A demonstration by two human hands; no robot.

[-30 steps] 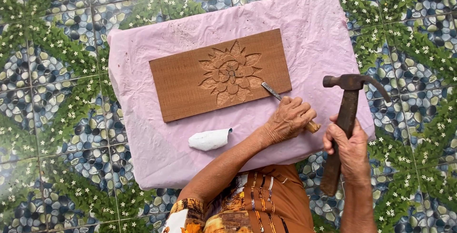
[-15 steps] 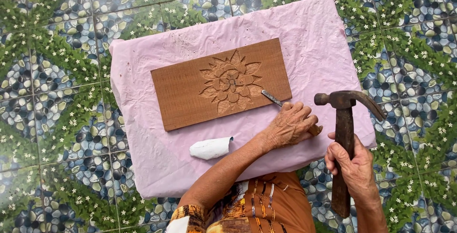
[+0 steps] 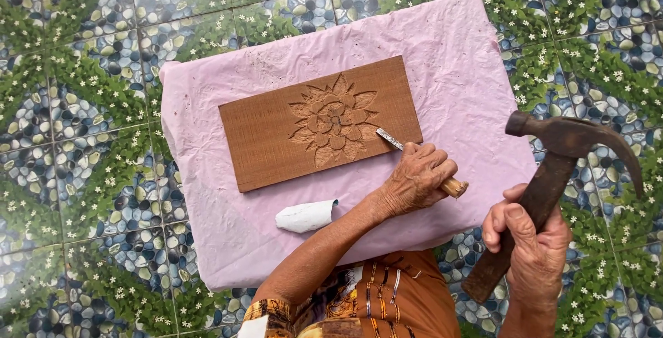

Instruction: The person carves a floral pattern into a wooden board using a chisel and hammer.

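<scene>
Board [image 3: 276,138] lies flat on the pink cloth [image 3: 207,241], tilted a little, its right end higher in my view. It is a brown wooden rectangle with straight grain, plain on its left half and carved on its right half with a flower [image 3: 335,120] of layered pointed petals around a small round centre. I see no labels or signs; the only wrapped thing is a small white roll [image 3: 306,216], lying on the cloth just below the board's lower edge, one end open. To the right of it, my left hand [image 3: 418,179] has its fingers curled tight around a chisel [image 3: 390,139], whose metal tip touches the board at the flower's right edge and whose wooden butt sticks out behind the fist. Further right, off the cloth and over the patterned tile floor [image 3: 69,103], my right hand [image 3: 528,241] is clenched around the handle of a claw hammer [image 3: 566,138], head up and held near the chisel's butt.
</scene>
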